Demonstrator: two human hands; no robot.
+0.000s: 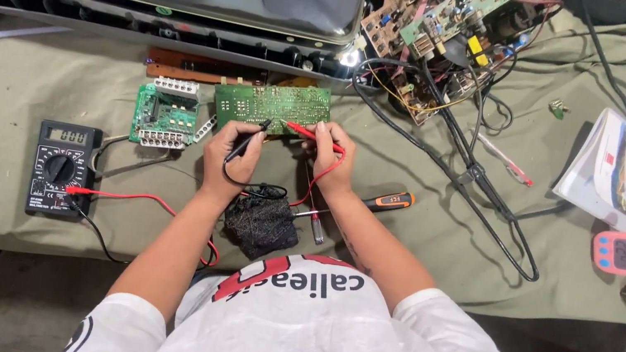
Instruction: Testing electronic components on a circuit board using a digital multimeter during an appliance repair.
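The green circuit board (272, 106) lies flat on the olive cloth (26, 84) just beyond both hands, its long axis running left to right, so each probe reaches it by pointing away from the body; the left hand (233, 153) pinches the black probe (248, 141) between thumb and fingers, pen-fashion, its tip slanting up and to the right onto the board's near edge; the right hand (330, 149) pinches the red probe (313, 134) with fingers curled close, the shaft lying almost level and pointing left, tip touching the board near its middle; the two tips sit near each other, the red a little to the right; both hands are about equally close to the board, the right slightly farther up it; red and black leads trail back to the black digital multimeter (64, 169) lying well to the left; an orange-handled screwdriver (375, 204) rests beside the right forearm, and a smaller green board with white connectors (165, 117) lies just left of the main one.
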